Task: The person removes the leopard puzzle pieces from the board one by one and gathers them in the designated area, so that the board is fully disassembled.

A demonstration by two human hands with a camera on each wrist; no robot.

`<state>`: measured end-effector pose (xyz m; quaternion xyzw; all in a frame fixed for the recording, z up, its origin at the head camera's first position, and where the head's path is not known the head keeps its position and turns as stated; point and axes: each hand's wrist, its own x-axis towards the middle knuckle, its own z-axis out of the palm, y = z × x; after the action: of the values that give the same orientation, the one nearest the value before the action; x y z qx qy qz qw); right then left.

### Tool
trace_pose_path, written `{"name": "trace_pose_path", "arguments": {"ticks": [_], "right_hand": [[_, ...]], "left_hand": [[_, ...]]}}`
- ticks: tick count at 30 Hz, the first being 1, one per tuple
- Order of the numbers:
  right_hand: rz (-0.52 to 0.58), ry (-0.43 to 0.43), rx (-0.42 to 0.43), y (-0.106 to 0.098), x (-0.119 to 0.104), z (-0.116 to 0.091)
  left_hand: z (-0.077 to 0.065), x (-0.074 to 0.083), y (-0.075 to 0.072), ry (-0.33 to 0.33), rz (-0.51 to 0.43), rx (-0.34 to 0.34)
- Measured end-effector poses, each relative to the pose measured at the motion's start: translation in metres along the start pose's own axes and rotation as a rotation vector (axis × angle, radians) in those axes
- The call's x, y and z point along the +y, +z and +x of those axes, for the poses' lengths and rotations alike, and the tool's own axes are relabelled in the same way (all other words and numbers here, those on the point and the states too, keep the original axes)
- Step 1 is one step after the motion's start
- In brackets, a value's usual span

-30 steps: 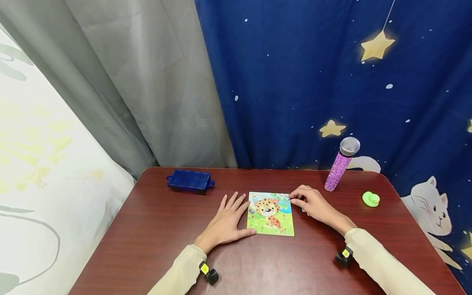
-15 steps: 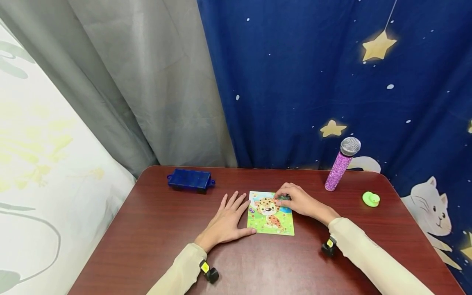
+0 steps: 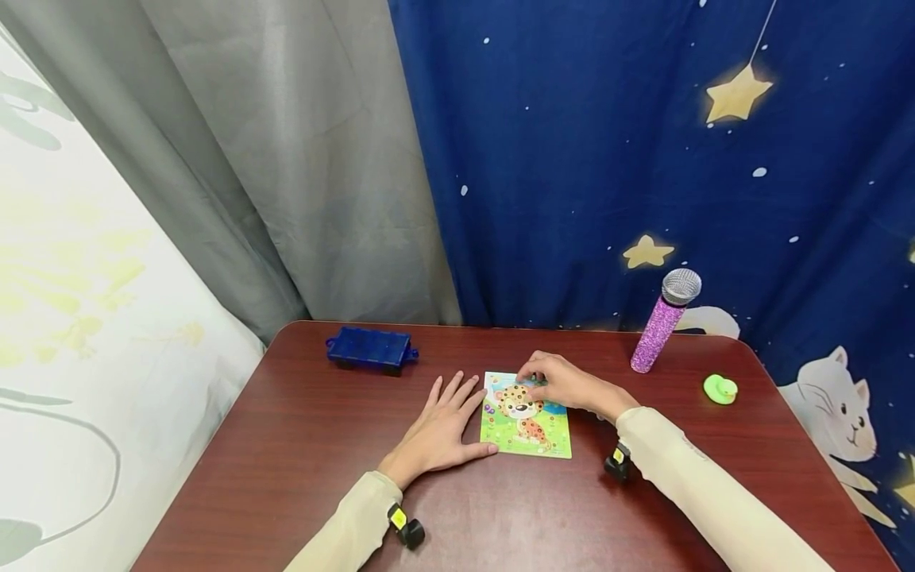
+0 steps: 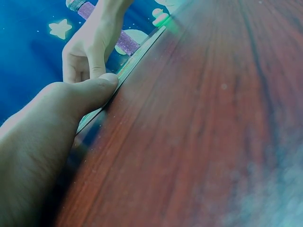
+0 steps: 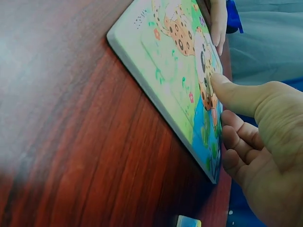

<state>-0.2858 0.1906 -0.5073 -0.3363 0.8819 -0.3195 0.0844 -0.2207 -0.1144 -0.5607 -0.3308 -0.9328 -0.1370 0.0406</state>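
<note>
"How are the hands?"
"The left hand [image 3: 438, 435] lies spread wide, thumb at the picture board's [image 3: 527, 433] edge. The right hand [image 3: 569, 387] bends over the far part, fingers curled; I can't tell whether they hold anything."
"And the board?"
"Between both hands."
"Further out?"
"Beyond the left hand, a blue toy cart [image 3: 368, 348]; right of the right, a purple microphone [image 3: 659, 327], then a green duck [image 3: 720, 389]."
</note>
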Motion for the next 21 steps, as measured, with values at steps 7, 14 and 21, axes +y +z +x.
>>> {"name": "trace_pose_path", "arguments": {"ticks": [7, 14, 21], "right_hand": [[-0.009, 0.006, -0.051, 0.002, -0.002, 0.006], [-0.044, 0.009, -0.121, -0.001, -0.01, 0.012], [-0.111, 0.071, -0.182, -0.001, -0.02, 0.018]], "left_hand": [[0.0, 0.0, 0.001, -0.002, -0.008, 0.001], [0.0, 0.0, 0.001, 0.0, 0.005, 0.001], [0.0, -0.001, 0.0, 0.007, 0.002, 0.012]]}}
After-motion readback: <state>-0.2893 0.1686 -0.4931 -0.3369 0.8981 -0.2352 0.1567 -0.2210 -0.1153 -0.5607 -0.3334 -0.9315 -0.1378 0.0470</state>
